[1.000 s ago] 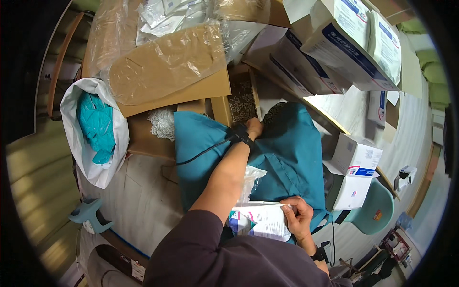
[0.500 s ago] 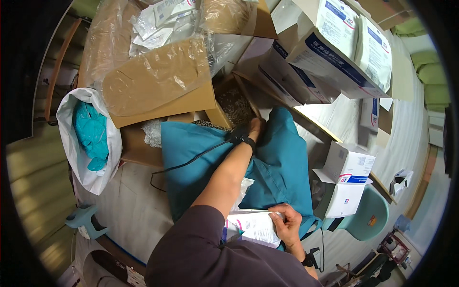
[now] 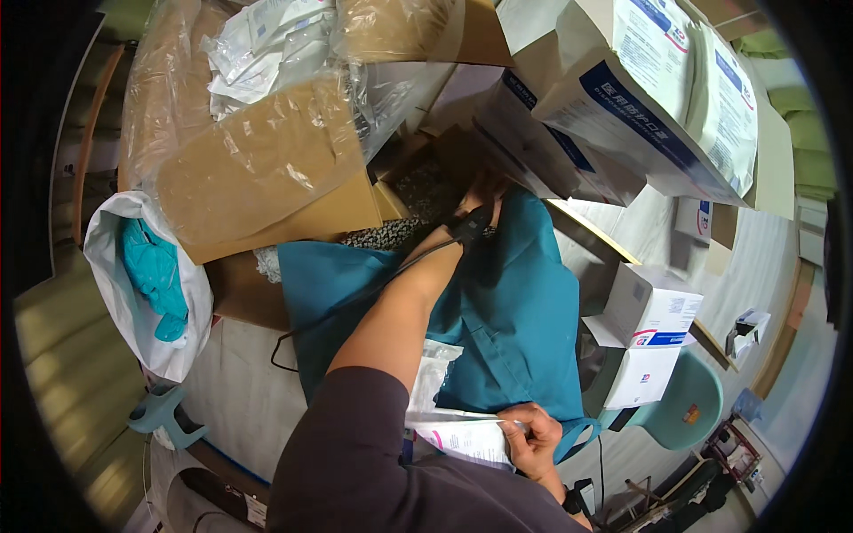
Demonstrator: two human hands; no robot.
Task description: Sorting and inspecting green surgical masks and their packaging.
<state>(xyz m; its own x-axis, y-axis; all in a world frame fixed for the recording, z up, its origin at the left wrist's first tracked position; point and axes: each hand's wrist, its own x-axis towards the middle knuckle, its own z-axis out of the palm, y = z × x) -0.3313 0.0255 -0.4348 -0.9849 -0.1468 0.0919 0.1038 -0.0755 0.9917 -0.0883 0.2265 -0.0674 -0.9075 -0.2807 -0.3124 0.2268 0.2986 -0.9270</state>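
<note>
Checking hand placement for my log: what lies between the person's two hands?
In the head view, mainly the teal cloth lies between the left hand and the right hand, which grips the white packet.

Left arm is pointing away from the torso; right hand is sitting close to it.
The left hand is lying in shadow, its grip too dim to make out; the right fingers are bending toward the thumb in a pinch.
</note>
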